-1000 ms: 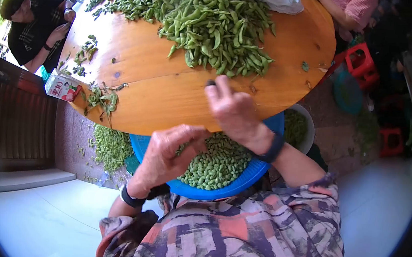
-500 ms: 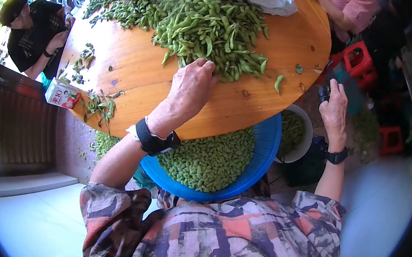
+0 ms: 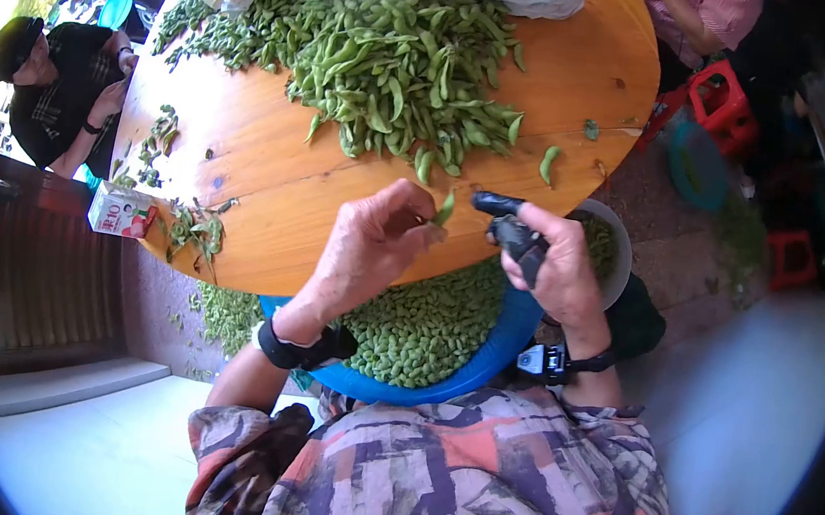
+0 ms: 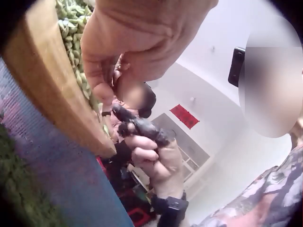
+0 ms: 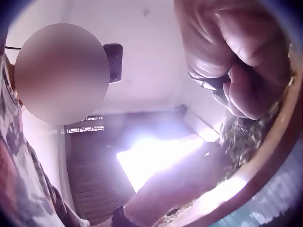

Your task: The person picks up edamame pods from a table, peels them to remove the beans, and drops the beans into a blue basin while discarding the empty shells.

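Observation:
My left hand [image 3: 374, 238] pinches a green soybean pod [image 3: 446, 209] between thumb and fingertips, above the near edge of the wooden table [image 3: 266, 212]. Facing it from the right is my right hand [image 3: 557, 268], with black coverings [image 3: 517, 243] on its thumb and forefinger. Those two digits stand apart with nothing visible between them, pointing toward the pod; its other fingers are bent. Beyond both hands lies a large pile of soybean pods [image 3: 393, 64]. Below them a blue basin [image 3: 515, 334] holds many shelled green beans [image 3: 426, 324]. The right wrist view shows the right hand's bent fingers [image 5: 241, 90] up close.
One loose pod [image 3: 548, 164] lies right of the pile. A drink carton [image 3: 123, 211] and plant scraps [image 3: 196, 232] are at the table's left edge. A pale bucket [image 3: 618, 264] stands beside the basin; red stools [image 3: 720, 109] are farther right. Other people sit around the table.
From over the basin, the left hand reached to the pile and came back with a pod. The right hand swung out right, then returned toward the left. A loose pod appeared right of the pile.

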Available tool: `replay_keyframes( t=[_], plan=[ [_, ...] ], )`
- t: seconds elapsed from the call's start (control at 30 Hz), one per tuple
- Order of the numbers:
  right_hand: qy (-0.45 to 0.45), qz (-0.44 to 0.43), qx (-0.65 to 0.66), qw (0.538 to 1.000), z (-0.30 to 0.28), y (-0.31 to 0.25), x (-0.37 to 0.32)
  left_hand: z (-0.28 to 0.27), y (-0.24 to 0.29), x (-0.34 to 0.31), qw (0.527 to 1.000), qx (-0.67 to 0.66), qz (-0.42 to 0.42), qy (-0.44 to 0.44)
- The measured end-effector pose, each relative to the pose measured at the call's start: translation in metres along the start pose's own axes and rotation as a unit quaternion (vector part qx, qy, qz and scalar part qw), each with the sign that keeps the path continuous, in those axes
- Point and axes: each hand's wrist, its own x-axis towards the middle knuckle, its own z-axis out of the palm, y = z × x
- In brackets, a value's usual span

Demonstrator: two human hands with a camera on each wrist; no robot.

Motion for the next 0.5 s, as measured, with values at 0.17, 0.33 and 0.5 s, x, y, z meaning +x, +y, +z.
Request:
replay_keyframes(
  t=[0.17, 0.33, 0.5],
  plan=[
    [-0.063, 0.034, 0.106, 0.992, 0.017, 0.001, 0.007, 0.012, -0.012, -0.008, 0.992, -0.125, -0.018, -0.004],
    [-0.072, 0.021, 0.057, 0.996, 0.020, 0.001, 0.007, 0.014, -0.014, -0.009, 0.998, -0.001, 0.032, 0.049],
    [-0.070, 0.019, 0.022, 0.997, 0.019, -0.001, 0.004, 0.014, -0.014, -0.011, 0.987, 0.104, 0.087, 0.081]
  ],
)
